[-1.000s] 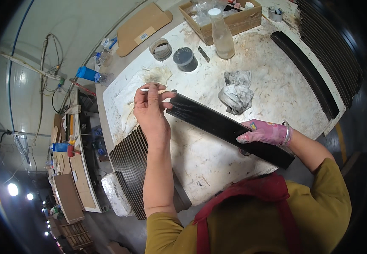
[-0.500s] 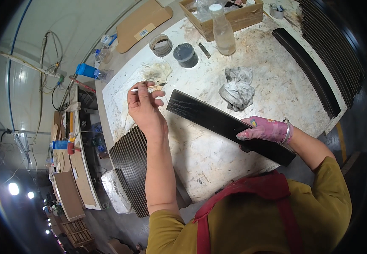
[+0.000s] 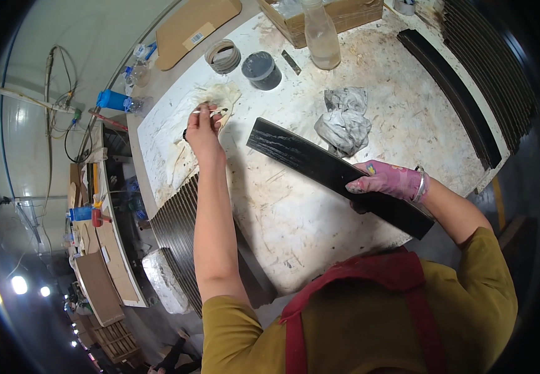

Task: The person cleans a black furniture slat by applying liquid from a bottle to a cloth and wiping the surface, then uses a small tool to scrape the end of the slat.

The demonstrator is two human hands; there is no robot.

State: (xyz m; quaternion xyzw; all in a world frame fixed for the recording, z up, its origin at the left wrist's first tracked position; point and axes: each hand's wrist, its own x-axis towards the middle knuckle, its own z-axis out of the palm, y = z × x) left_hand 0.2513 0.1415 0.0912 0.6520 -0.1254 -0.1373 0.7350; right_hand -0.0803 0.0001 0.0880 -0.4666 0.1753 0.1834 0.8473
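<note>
Right hand: gloved pink hand (image 3: 389, 179) is clamping on the black strip, thumb lying over the upper face, fingers mostly hidden beneath.
Left hand: bare hand (image 3: 203, 128) is pinching a thin stick (image 3: 196, 112), white at one end, possibly a swab; fingertips are closing around it, some hidden.
Black strip: long flat piece (image 3: 301, 149) is running from the right hand toward the left one, its far end staying free, near the left fingers but apart; seems to be hanging above the worktable (image 3: 295, 249), contact below can't tell.
Strip handling: probably stiff and fairly light, since one hand is supporting it off-centre; glossy face is likely slippery or smudging if wet.
Strip hold: long edges near the right hand look best; avoid the shiny streaked end.
Stick handling: likely light, snappable; pinch mid-shaft, off the dark tip.
Pale cloth: spreading (image 3: 223, 93) just beyond the left hand.
Dark jar: standing (image 3: 261, 71) ahead and right of the left hand.
Grey rag: lying crumpled (image 3: 345, 124) ahead-left of the right hand.
Strip stack: sitting (image 3: 180, 218) bodyward of the left hand, beside its forearm.
</note>
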